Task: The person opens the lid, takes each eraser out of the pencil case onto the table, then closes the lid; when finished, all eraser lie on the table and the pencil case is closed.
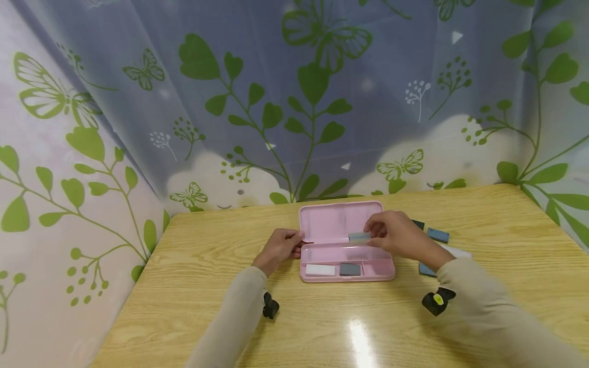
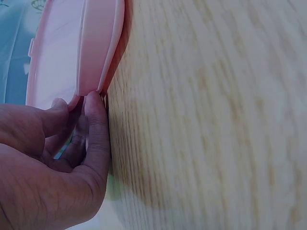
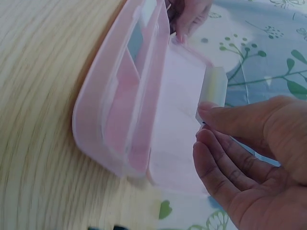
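Note:
A pink pencil case (image 1: 347, 279) lies open on the table, its lid (image 1: 322, 222) tilted back on the far side. At the case's left end my left hand (image 1: 281, 246) grips the hinge corner, thumb on the lid and a finger at the base in the left wrist view. My right hand (image 1: 398, 235) pinches a small pale block (image 3: 213, 88) with a yellowish strip between thumb and fingers, held over the lid. In the front compartments sit a white block (image 1: 320, 270), like an eraser, and a grey block (image 1: 350, 269).
Right of the case, partly behind my right hand and wrist, lie a blue block (image 1: 438, 235), a dark block (image 1: 418, 224), a white piece (image 1: 457, 252) and another blue block (image 1: 427, 270). A patterned curtain (image 1: 257, 128) hangs along the wooden table's (image 1: 184, 301) back edge.

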Tool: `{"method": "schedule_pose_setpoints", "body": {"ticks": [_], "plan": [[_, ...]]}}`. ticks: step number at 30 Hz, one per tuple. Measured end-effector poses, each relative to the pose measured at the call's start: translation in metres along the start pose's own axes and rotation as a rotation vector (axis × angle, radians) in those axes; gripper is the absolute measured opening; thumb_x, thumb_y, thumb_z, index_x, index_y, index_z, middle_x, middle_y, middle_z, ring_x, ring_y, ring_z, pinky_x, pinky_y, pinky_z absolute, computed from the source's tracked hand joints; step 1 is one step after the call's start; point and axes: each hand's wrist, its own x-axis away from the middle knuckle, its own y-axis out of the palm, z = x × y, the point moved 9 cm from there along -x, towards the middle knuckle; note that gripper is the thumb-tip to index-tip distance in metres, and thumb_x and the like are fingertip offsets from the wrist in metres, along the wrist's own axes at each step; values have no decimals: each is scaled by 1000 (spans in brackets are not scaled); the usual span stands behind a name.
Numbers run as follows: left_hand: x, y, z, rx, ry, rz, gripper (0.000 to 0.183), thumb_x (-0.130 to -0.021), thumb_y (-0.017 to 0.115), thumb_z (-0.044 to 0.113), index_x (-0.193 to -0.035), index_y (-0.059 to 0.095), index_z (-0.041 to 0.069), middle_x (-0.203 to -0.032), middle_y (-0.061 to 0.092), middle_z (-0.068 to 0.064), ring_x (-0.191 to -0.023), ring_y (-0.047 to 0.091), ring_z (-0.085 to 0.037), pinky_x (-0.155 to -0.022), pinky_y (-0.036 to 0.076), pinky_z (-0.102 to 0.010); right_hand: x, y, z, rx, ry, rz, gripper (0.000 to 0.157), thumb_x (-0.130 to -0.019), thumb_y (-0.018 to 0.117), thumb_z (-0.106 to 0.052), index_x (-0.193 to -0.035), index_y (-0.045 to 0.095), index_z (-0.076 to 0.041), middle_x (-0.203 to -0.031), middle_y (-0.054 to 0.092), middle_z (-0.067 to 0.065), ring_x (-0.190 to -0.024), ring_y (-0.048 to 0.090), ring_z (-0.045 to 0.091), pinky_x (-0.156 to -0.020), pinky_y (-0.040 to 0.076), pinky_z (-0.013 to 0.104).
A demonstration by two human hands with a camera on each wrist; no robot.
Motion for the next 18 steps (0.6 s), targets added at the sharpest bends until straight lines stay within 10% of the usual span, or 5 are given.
{"method": "schedule_pose_setpoints", "body": {"ticks": [18], "plan": [[0, 0, 1, 8, 4, -5, 28, -107, 53, 15, -113, 70, -6, -89, 67, -9, -71, 59, -12, -68, 58, -24, 25, -41, 40, 90, 92, 4, 18, -88, 78, -6, -103, 69, 0, -90, 68, 4, -80, 65, 18, -70, 57, 39]]}}
